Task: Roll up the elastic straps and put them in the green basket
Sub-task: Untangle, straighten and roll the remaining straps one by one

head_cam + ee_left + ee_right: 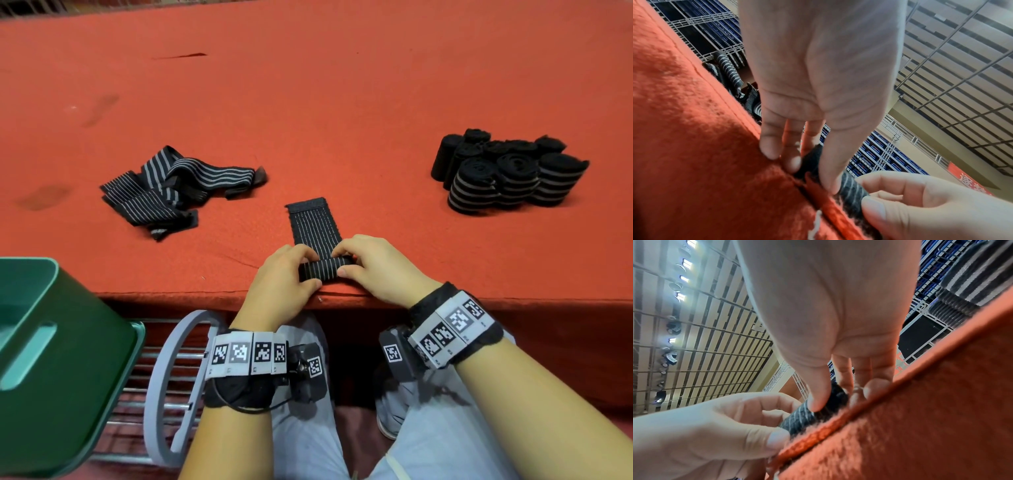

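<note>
My left hand (279, 277) and right hand (371, 265) each pinch one end of the strap (313, 224), half rolled at the near table edge (171, 294), right of the green basket (65, 356). I should roll evenly and tightly, keeping both ends level.

Both forearms bare; no sleeves seen. Left wrist (245, 356) wrapped in black strap, band of white tiles printed with black-and-white square markers fitted over it. Small black camera block (306, 373) mounted on inner side, marker on its face, thin black cable looped beneath. Right wrist (452, 329) fitted likewise: black strap, marker tiles, black block. Legs covered in pale grey trousers (308, 428), apparently; grey shoe (388, 416) partly seen.
</note>
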Action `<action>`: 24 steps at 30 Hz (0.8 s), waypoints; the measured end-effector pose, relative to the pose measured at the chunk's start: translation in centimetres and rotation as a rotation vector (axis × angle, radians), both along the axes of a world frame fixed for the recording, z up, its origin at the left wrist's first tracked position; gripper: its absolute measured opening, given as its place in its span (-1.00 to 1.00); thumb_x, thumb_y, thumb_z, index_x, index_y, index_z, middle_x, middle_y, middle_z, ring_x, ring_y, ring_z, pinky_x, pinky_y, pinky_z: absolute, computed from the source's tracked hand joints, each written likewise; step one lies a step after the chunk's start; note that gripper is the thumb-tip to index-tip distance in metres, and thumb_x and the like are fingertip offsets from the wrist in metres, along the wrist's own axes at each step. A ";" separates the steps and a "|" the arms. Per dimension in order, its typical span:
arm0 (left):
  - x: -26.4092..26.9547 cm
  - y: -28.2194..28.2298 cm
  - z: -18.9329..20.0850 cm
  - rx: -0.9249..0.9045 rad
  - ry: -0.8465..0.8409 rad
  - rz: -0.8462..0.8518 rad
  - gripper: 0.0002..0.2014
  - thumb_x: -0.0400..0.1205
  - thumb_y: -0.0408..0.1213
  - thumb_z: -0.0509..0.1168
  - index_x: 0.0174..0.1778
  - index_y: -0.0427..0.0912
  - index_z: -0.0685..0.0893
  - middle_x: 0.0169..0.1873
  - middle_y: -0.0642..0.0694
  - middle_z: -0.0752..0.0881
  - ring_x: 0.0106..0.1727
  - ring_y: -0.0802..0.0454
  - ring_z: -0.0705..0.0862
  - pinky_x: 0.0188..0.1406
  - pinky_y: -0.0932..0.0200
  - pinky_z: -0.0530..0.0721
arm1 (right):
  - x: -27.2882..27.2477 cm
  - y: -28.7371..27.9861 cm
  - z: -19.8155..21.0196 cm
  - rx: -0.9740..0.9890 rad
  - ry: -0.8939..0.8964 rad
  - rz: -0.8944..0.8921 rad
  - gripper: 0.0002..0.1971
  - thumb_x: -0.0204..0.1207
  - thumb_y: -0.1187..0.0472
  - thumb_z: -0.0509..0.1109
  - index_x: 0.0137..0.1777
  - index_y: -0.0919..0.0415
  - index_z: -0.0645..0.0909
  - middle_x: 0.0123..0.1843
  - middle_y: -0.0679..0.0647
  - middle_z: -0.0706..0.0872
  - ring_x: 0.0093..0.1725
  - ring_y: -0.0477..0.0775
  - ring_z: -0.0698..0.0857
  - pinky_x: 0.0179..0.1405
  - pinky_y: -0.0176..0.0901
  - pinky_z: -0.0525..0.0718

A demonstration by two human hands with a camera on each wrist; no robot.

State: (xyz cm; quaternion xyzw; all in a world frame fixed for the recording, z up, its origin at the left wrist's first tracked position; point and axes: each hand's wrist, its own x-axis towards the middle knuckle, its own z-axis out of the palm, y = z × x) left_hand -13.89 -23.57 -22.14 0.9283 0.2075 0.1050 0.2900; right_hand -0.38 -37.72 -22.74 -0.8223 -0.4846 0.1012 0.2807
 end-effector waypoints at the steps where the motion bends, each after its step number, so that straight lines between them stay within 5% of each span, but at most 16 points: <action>1: 0.0 0.0 0.1 0.000 0.005 0.002 -0.69 0.53 -0.21 0.50 0.17 0.04 0.65 0.03 0.06 0.61 0.06 0.07 0.55 0.07 0.12 0.48 | 0.0 -0.1 0.0 0.012 0.017 -0.002 -0.76 0.55 0.13 0.49 0.20 0.06 0.68 0.03 -0.06 0.65 0.09 0.01 0.61 0.17 -0.03 0.54; 8: -0.7 0.2 0.6 -0.175 0.027 -0.058 -0.68 0.53 -0.24 0.53 0.12 0.13 0.63 -0.08 0.07 0.65 -0.14 0.11 0.63 -0.18 0.25 0.51 | 0.0 -1.5 1.2 -0.058 0.175 0.035 -0.82 0.54 0.11 0.50 0.10 -0.06 0.64 -0.10 -0.12 0.68 -0.13 -0.13 0.62 -0.06 -0.15 0.54; 13: -0.5 0.6 0.2 -0.257 0.065 -0.106 -0.77 0.52 -0.19 0.53 -0.04 0.20 0.64 -0.15 -0.03 0.68 -0.22 0.03 0.67 -0.03 -0.18 0.74 | 0.5 -1.5 1.8 -0.150 0.201 0.061 -0.89 0.57 0.10 0.48 0.07 -0.02 0.69 -0.18 -0.18 0.67 -0.21 -0.24 0.60 -0.08 -0.15 0.54; 16: -0.1 0.5 0.1 -0.271 0.068 -0.089 -0.84 0.56 -0.20 0.49 -0.04 0.14 0.69 -0.14 0.02 0.66 -0.18 0.01 0.67 0.01 -0.24 0.74 | 0.3 -1.3 1.7 -0.144 0.147 0.050 -0.88 0.57 0.09 0.47 0.07 0.02 0.73 -0.07 -0.11 0.67 -0.07 -0.10 0.62 0.06 -0.07 0.58; 20: 0.2 0.4 -0.1 -0.198 0.045 -0.045 -0.91 0.61 -0.24 0.45 0.02 -0.06 0.74 -0.13 0.08 0.53 -0.05 0.05 0.59 0.09 -0.05 0.66 | -0.1 -1.4 1.5 -0.006 0.037 0.018 -0.86 0.51 0.09 0.52 0.04 0.00 0.69 -0.02 -0.11 0.73 -0.03 -0.08 0.64 0.06 -0.02 0.63; 24: 0.4 0.2 0.0 -0.181 0.039 -0.034 -0.88 0.64 -0.24 0.41 0.06 0.02 0.67 -0.11 0.07 0.59 -0.05 0.06 0.59 0.04 0.09 0.57 | -0.1 -1.4 0.9 -0.030 0.019 0.064 -0.68 0.34 0.08 0.63 0.05 0.01 0.64 0.01 -0.08 0.65 -0.05 -0.11 0.57 0.01 -0.13 0.56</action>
